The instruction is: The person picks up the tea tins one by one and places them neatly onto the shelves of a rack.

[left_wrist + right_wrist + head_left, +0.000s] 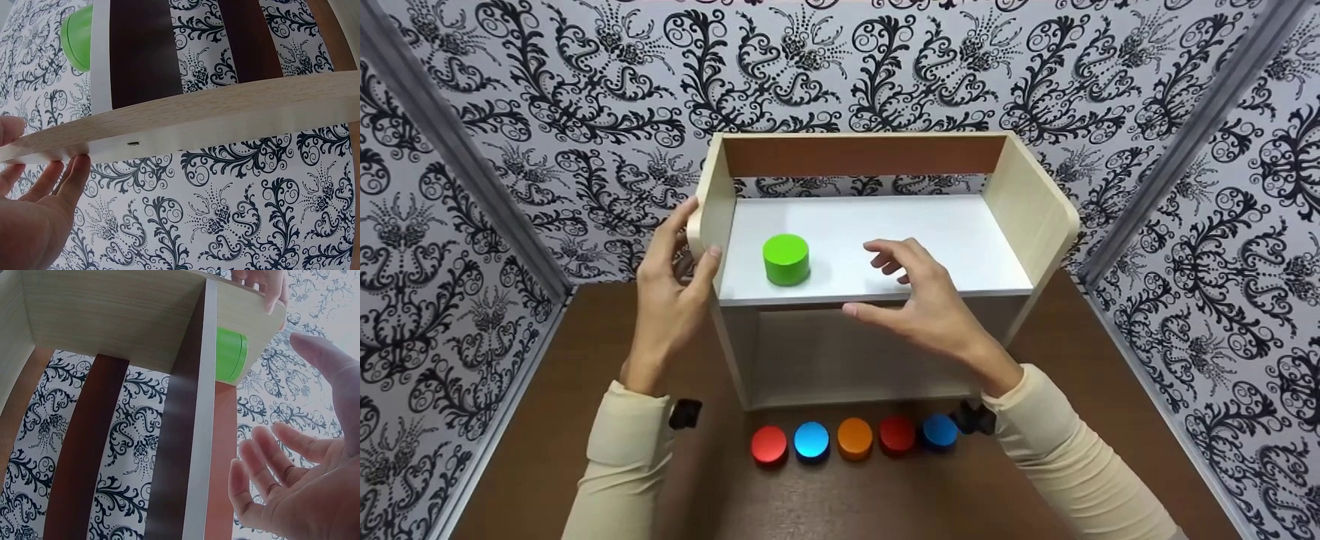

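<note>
A green round tin (786, 260) stands upright on the white top board (840, 225) of a small wooden shelf unit, toward its left end. My left hand (671, 292) holds the front edge of the unit's left side panel (712, 199), thumb on the inner face and fingers on the outer face. That grasp shows in the left wrist view, where the panel edge (185, 112) runs between thumb and fingers. Over the front of the top board, right of the tin, hovers my right hand (922, 300), thumb and fingers spread, holding nothing. The right wrist view also shows the green tin (229, 354) apart from that hand.
On the brown table (697, 480), in front of the unit, stands a row of round tins: a red tin (769, 445), a light blue tin (811, 441), an orange tin (855, 439), a darker red tin (897, 435) and a blue tin (940, 432). Patterned walls surround the table.
</note>
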`<state>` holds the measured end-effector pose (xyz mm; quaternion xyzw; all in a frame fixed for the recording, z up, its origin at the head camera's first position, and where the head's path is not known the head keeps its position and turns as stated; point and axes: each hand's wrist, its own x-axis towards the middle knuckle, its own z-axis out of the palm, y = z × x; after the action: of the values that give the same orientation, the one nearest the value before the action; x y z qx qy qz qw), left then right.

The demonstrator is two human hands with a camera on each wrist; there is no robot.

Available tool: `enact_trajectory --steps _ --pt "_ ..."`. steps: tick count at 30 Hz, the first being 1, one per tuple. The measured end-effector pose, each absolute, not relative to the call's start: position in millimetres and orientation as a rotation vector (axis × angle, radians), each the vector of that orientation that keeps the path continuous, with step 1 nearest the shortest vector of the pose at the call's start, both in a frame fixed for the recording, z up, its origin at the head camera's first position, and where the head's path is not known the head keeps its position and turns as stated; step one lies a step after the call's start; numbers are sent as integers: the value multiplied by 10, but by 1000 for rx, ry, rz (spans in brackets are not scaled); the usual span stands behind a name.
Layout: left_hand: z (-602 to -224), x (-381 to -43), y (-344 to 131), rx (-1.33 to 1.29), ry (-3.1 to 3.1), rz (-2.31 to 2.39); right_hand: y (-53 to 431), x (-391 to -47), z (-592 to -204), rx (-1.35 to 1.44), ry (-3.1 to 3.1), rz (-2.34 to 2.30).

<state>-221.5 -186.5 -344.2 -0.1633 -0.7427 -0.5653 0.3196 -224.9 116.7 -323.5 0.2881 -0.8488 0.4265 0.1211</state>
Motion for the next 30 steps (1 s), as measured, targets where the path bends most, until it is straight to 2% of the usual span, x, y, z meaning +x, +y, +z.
enact_trajectory --steps 30 --pt "-3458 -2210 -1870 -470 -1907 -1552 1526 -2056 -3510 789 -2483 1236"
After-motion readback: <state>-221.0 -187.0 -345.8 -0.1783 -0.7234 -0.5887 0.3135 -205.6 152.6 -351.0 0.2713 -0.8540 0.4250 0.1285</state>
